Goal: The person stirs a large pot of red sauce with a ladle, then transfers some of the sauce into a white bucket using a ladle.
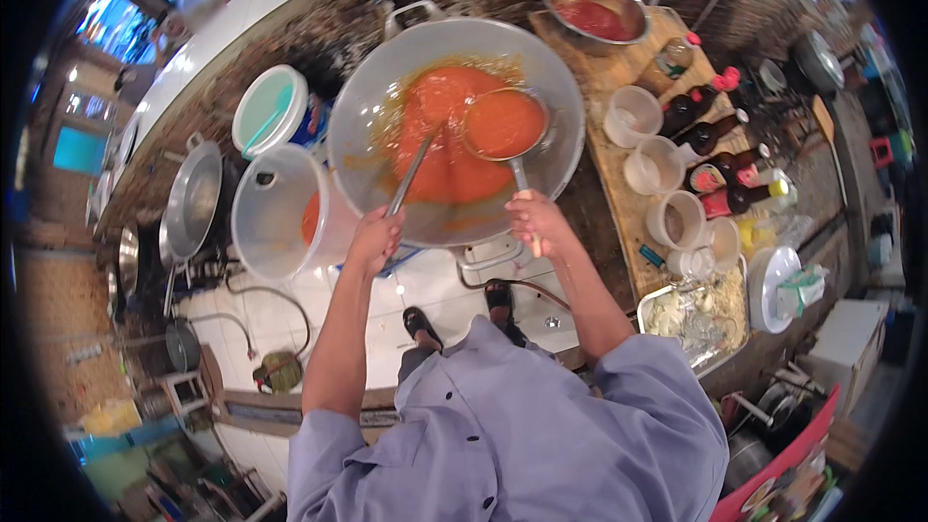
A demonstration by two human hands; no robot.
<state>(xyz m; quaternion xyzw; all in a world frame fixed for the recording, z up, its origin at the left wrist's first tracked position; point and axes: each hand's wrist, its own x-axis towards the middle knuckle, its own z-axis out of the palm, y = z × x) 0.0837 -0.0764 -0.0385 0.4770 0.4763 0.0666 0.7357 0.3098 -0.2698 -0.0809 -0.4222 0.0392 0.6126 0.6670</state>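
A big metal wok stands in front of me with orange-red sauce pooled in its middle and oily liquid round the edge. My right hand is closed round the wooden handle of a large round ladle, which is full of sauce and held over the right part of the wok. In my closed left hand is a long metal-handled utensil; it slants into the sauce, which hides its head. Left of the wok, a translucent plastic bucket leans with orange sauce inside.
A white pail with a turquoise utensil sits behind the bucket. At right, a wooden board bears a steel bowl of red sauce, several plastic tubs and dark bottles. Nearer is a tray of chopped pale food. Hoses cross the tiles.
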